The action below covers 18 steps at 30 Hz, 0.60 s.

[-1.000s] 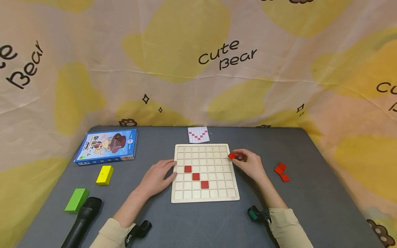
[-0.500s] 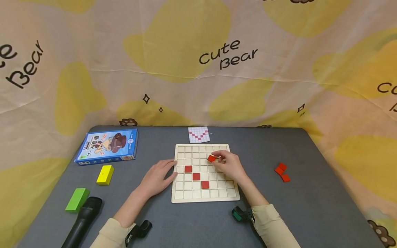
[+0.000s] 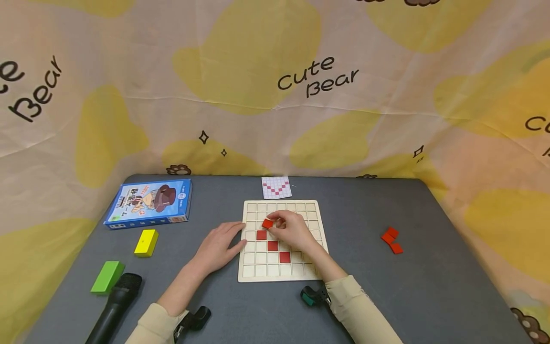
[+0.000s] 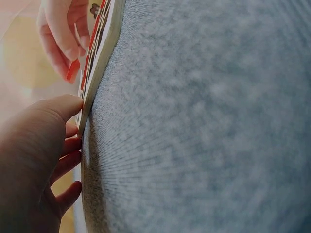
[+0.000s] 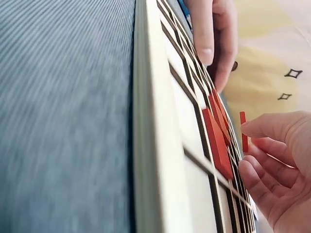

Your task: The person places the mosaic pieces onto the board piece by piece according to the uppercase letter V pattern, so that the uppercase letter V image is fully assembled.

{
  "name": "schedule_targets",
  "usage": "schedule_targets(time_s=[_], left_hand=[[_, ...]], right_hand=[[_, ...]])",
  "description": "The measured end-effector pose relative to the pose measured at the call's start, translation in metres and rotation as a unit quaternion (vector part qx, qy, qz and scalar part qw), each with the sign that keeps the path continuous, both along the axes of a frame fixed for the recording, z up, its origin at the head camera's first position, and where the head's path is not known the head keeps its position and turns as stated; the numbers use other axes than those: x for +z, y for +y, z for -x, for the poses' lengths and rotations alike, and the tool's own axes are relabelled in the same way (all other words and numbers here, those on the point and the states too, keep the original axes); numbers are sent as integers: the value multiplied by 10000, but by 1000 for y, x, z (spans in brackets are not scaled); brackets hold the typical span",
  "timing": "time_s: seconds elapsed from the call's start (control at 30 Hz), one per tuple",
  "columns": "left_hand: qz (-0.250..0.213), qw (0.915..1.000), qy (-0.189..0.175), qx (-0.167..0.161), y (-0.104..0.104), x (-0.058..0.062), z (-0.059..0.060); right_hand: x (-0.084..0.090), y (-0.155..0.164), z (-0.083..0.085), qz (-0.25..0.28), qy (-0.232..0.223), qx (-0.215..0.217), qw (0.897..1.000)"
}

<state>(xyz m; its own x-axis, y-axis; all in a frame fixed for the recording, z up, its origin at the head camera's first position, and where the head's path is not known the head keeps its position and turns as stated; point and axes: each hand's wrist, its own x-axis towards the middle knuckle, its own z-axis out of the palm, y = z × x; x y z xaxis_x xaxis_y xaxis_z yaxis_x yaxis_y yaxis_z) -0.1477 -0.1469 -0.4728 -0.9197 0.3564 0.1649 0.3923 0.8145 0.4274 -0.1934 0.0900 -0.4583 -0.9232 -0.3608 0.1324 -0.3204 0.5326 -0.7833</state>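
My right hand point(image 3: 293, 230) pinches a red square tile point(image 3: 267, 223) between thumb and fingers. It holds the tile above the white gridded board point(image 3: 254, 271), just behind the leftmost of three red tiles set in the grid. These three, a left tile point(image 3: 261, 235), a middle tile point(image 3: 272, 246) and a front tile point(image 3: 285, 257), run in a diagonal. In the right wrist view the pinched tile point(image 5: 244, 132) stands on edge, apart from the board. With relaxed fingers, my left hand point(image 3: 220, 244) touches the board's left edge; its thumb point(image 4: 72, 103) lies at the rim.
Behind the board lies a card point(image 3: 277, 188) with a V pattern of squares. Three loose red tiles point(image 3: 391, 234) lie at right. At left are a blue box point(image 3: 148, 203), a yellow block point(image 3: 146, 243), a green block point(image 3: 107, 277) and a black microphone point(image 3: 116, 306).
My right hand has carried the red tile leftward from the board's right edge to over its left part. The left hand stays at the board's left edge.
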Motion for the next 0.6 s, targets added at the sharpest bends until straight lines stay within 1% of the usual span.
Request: schedule_targets(time_s=[0.13, 0.3, 0.6], left_hand=[[-45, 10000, 44, -10, 1, 0, -1], [-54, 9999, 157, -32, 1, -1, -1], [-44, 10000, 40, -15, 1, 1, 0]], right_hand=[[-2, -8, 1, 34, 12, 147, 9999], [-2, -19, 2, -125, -25, 250, 9996], [-6, -34, 6, -391, 203, 229, 9988]])
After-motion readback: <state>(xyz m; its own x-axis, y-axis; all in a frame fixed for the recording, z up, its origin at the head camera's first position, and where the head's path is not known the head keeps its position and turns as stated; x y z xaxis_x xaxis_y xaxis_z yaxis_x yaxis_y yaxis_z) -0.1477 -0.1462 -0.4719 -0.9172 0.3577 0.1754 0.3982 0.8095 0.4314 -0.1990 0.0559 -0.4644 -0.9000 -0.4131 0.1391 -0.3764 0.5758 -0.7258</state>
